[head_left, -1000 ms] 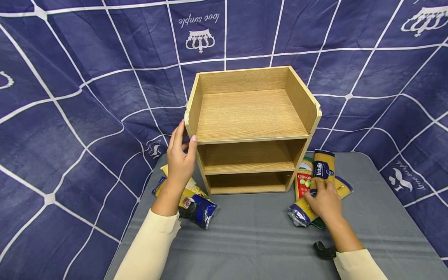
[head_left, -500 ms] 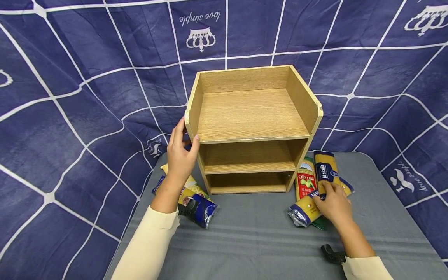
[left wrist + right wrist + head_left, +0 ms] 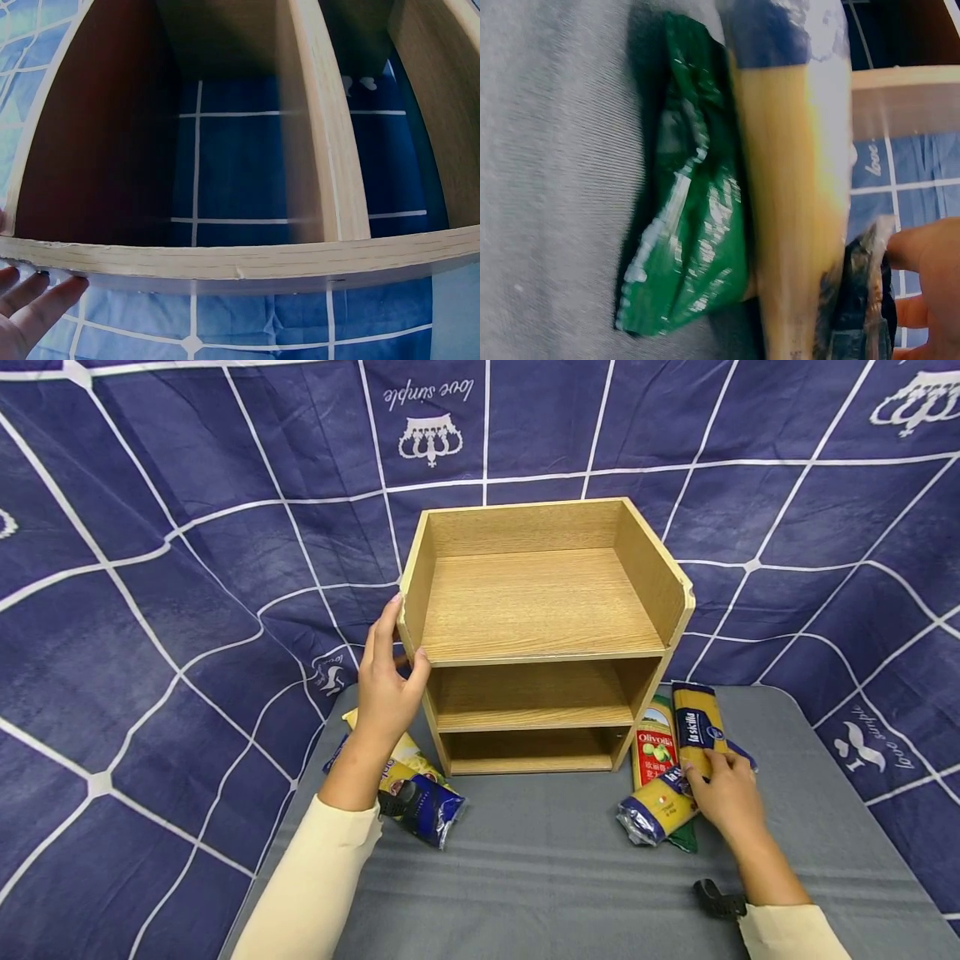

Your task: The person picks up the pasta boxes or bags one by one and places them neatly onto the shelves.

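A small wooden shelf unit (image 3: 540, 610) stands at the back middle of the table. My left hand (image 3: 386, 693) holds its left side panel (image 3: 225, 260), thumb at the front edge and fingers along the outer face. At the right, my right hand (image 3: 726, 789) pinches the near end of a yellow-and-blue spaghetti packet (image 3: 697, 718), which points toward the back wall. Under it a second spaghetti packet (image 3: 660, 806) lies diagonally, partly hidden by the hand. An Olivoilà packet (image 3: 654, 745) with a red label lies beneath; its green end (image 3: 697, 202) sticks out in the right wrist view.
Left of the shelf lie a blue-and-yellow packet (image 3: 435, 810) and a pale yellow packet (image 3: 411, 756), partly behind the left forearm. Blue curtains (image 3: 540, 427) with white lines surround the grey-covered table (image 3: 540, 860) at the back and sides.
My right hand has shifted slightly right, baring more of the diagonal spaghetti packet and the upper packet's label. The left hand has stayed on the shelf's side with hardly any movement.
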Tool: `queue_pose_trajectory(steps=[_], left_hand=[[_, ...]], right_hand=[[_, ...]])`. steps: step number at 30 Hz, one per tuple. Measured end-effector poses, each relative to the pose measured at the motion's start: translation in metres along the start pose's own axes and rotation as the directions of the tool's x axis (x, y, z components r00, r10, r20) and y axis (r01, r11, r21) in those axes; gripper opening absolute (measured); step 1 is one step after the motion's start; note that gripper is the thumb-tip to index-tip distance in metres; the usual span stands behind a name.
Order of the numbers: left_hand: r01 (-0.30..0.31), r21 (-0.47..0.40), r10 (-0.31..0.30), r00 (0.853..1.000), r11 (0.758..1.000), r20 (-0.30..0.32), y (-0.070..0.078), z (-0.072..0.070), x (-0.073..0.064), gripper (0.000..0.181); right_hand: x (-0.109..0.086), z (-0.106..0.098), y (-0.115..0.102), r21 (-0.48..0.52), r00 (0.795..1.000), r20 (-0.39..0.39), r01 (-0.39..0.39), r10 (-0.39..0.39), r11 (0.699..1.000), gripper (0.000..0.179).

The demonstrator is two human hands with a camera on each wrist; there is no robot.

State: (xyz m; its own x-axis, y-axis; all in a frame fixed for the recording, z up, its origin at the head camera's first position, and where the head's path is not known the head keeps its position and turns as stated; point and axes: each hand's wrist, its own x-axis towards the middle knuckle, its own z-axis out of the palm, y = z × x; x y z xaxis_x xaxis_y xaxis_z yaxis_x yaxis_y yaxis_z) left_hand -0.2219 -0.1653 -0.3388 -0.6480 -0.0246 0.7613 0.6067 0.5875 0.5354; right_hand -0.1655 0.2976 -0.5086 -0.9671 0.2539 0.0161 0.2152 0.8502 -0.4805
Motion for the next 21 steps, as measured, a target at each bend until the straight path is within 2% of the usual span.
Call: queue_pose_trajectory(steps=[4, 10, 15, 21], left_hand=[[0.018, -0.004, -0.018, 0.999, 1.000, 0.040, 0.002, -0.003, 0.003, 0.074], [0.077, -0.017, -0.075, 0.992, 0.997, 0.101, 0.001, -0.007, 0.007, 0.077], [0.122, -0.052, -0.115, 0.986, 0.991, 0.125, 0.000, -0.008, 0.008, 0.077], [0.135, -0.066, -0.126, 0.983, 0.989, 0.131, 0.001, -0.007, 0.007, 0.076]], right_hand=[[0.005, -0.004, 0.009, 0.032, 0.999, 0.023, -0.023, 0.022, 0.999, 0.075], [0.016, -0.011, 0.027, 0.112, 0.986, 0.147, -0.097, 0.080, 0.989, 0.097], [0.025, -0.015, 0.038, 0.190, 0.966, 0.242, -0.141, 0.092, 0.972, 0.081], [0.027, -0.019, 0.045, 0.323, 0.936, 0.328, -0.240, 0.130, 0.915, 0.051]])
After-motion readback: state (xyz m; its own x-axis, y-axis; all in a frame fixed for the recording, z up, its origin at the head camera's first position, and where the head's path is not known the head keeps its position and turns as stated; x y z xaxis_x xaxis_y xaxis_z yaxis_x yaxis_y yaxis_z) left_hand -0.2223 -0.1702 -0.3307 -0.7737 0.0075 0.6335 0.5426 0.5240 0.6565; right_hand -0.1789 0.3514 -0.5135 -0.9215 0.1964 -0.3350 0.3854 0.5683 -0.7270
